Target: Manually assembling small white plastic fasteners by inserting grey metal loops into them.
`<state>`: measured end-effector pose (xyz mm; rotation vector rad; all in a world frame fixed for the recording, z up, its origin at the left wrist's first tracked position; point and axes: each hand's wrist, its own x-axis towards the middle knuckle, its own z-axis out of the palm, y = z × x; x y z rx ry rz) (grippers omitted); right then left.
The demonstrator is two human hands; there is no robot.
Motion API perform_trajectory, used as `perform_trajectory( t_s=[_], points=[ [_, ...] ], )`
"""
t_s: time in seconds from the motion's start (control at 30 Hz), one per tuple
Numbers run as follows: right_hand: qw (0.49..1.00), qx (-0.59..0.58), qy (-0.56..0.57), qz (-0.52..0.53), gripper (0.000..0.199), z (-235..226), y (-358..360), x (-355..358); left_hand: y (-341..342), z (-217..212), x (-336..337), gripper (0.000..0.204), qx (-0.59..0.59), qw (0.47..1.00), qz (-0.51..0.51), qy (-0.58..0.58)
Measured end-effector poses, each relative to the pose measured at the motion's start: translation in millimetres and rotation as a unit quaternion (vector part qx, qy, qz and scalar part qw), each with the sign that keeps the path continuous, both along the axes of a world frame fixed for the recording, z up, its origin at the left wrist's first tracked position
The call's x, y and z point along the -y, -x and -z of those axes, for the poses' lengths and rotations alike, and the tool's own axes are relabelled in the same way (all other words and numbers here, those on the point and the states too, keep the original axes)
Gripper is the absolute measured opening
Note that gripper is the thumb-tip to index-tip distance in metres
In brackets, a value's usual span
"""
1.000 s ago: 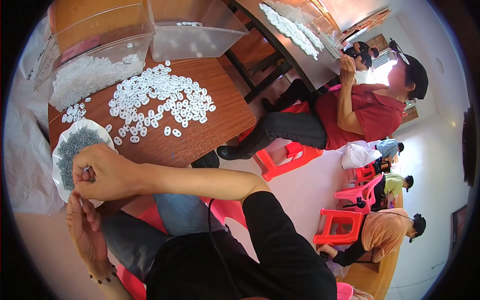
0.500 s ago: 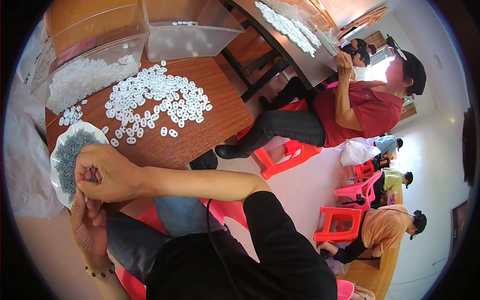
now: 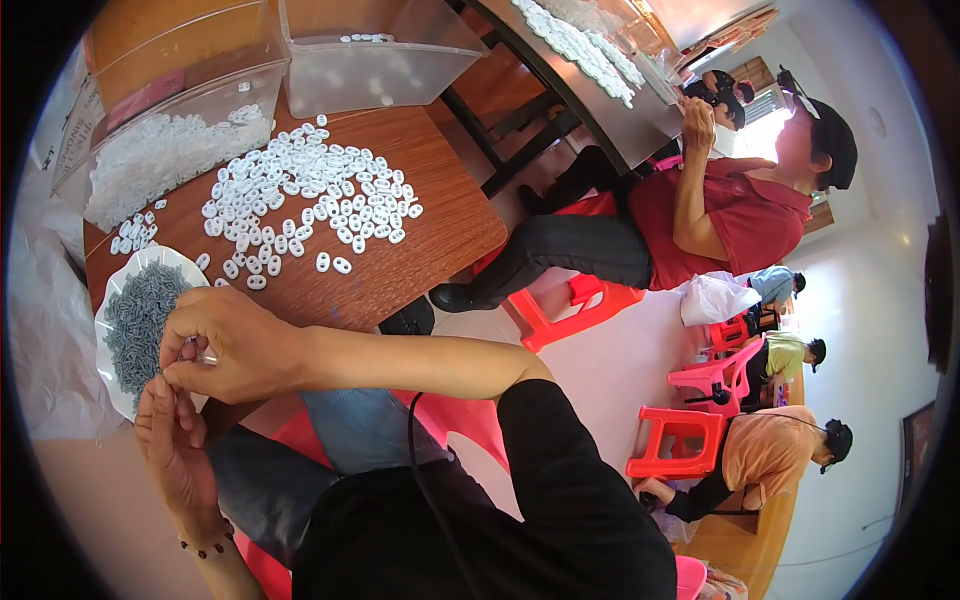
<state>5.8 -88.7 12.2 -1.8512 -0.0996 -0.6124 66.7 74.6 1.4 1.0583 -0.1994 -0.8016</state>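
Note:
Over the near edge of a white scalloped dish [image 3: 103, 330], my hands meet fingertip to fingertip. The dish holds a heap of small grey screw-like pieces [image 3: 140, 300]. My right hand [image 3: 240, 345] is closed in a pinch, thumb against forefinger. Just below it, my left hand [image 3: 175, 440], with a beaded bracelet at the wrist, has its thumb and fingers drawn together at the same spot. Whatever lies between the fingertips is too small to make out. Beyond the dish, many white oval pieces with two holes [image 3: 310, 180] are spread on the brown table [image 3: 400, 260].
A clear bin [image 3: 150, 160] full of white pieces stands at the table's far left, beside another translucent bin [image 3: 380, 80]. To the right, a person in a red shirt [image 3: 725, 215] sits by a second table [image 3: 560, 75]. Red stools [image 3: 680, 440] stand farther right.
My hands have shifted slightly, staying together at the dish. My left fingers look straighter than before. The whole view has moved a little.

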Motion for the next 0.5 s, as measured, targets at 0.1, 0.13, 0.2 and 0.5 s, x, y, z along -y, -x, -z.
perform_trajectory(
  t_s=[0.1,0.13,0.2,0.5],
  points=[
    [1.000,-0.011,0.007,-0.006,0.011,2,3,-2,1,4,-7,0.020,0.034,0.999,-0.003,-0.037],
    [0.999,0.016,0.036,0.000,0.010,4,5,-4,3,5,-7,0.020,0.033,0.999,-0.004,-0.039],
    [0.997,0.042,0.063,0.004,0.009,7,8,-5,7,3,-6,0.021,-0.006,0.999,0.006,-0.043],
    [0.982,0.118,0.139,0.046,0.014,4,32,-2,22,-3,0,0.015,-0.081,0.996,0.030,-0.028]
  ],
)
